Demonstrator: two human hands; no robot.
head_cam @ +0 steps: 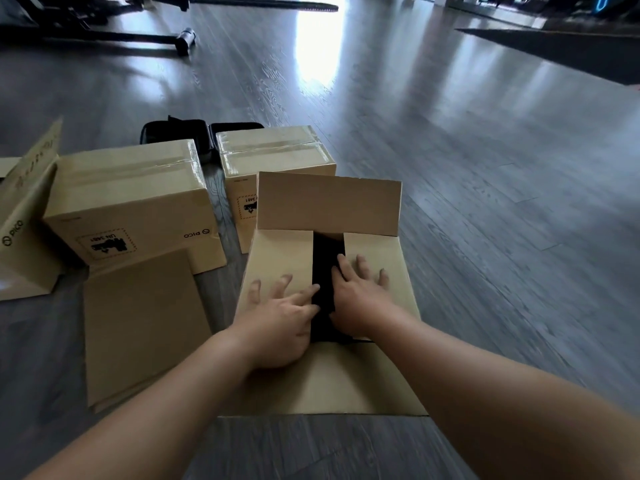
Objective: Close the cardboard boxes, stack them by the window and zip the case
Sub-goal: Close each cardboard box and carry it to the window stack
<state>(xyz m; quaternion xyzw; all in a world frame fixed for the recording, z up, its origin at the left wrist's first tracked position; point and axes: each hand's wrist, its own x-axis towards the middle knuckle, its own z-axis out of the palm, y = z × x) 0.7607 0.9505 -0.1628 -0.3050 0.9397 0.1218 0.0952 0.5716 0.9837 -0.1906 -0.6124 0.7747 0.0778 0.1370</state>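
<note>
Pressing the two short inner flaps down on the open cardboard box (325,375) in front of me is the step in hand, as I judge it. Working across from the left: a flap-up carton (20,237) at the frame's edge is not yet closed, then a taped PICO box (138,209) with one flap lying flat on the floor (485,168) before it, then a second taped box (273,150) behind. The black case (166,129) lies beyond those two, seemingly spread open and unzipped, though mostly hidden.

My left hand (277,317) lies flat on the left inner flap (277,265), fingers straight and spread, gripping nothing. My right hand (360,292) does the same on the right inner flap (374,251), open-palmed, its fingertips reaching the edge of the dark gap between the flaps. Something black shows in that gap; I cannot tell what.

The box is plain brown corrugated board, its far long flap (329,202) standing upright, its near long flap lying toward me under my forearms.

Next, I reckon, the far flap must be folded down over the pressed pair while one hand keeps them flat, then the near one brought up to meet it. Stacking and zipping remain undone.
</note>
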